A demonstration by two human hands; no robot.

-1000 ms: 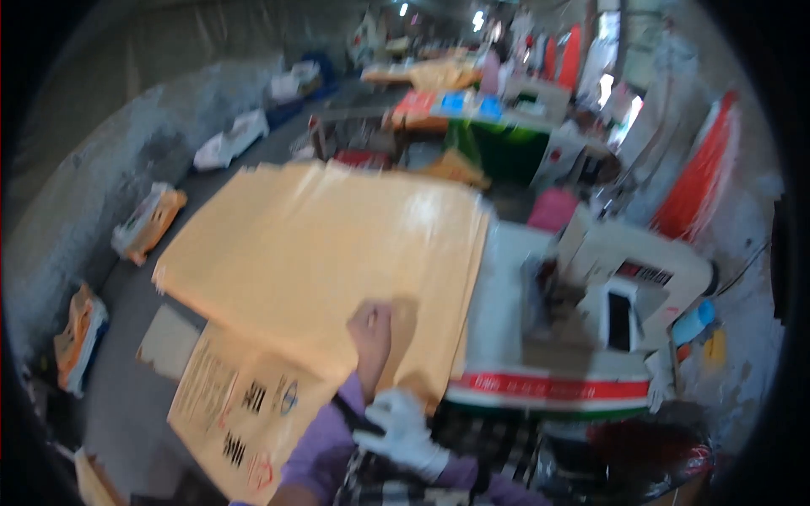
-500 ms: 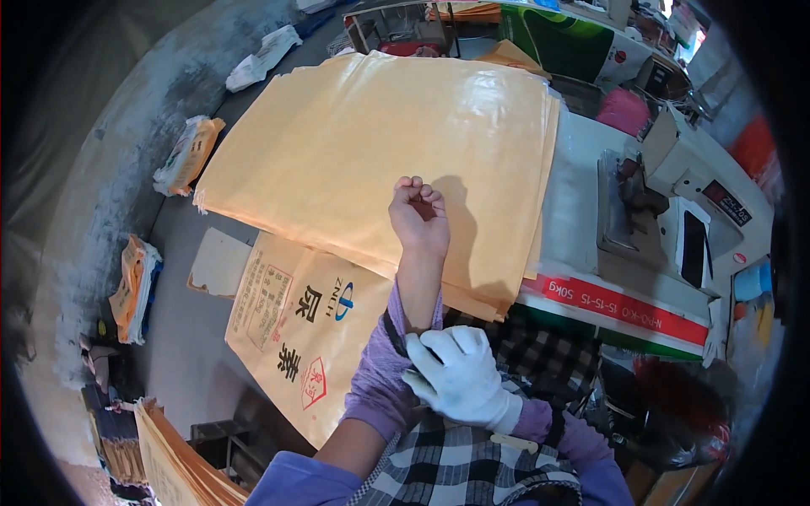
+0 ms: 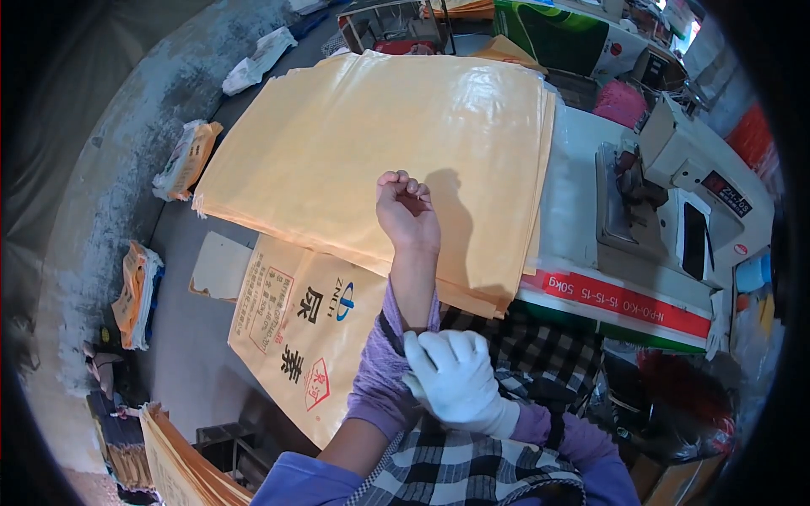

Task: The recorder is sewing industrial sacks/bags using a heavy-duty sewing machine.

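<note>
Nearby, sack [image 3: 305, 341] with black lettering [image 3: 310, 304]

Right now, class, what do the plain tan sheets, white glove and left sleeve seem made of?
Tan sheets: perhaps coated paper or plastic, glossy; bright glare. White glove: likely fabric, matte; soft creases. Left sleeve: probably cloth, matte; it bunches.

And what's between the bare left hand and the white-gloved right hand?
Between the bare left hand and white-gloved right hand, the head view shows a bare wrist and rumpled purple sleeve.
</note>
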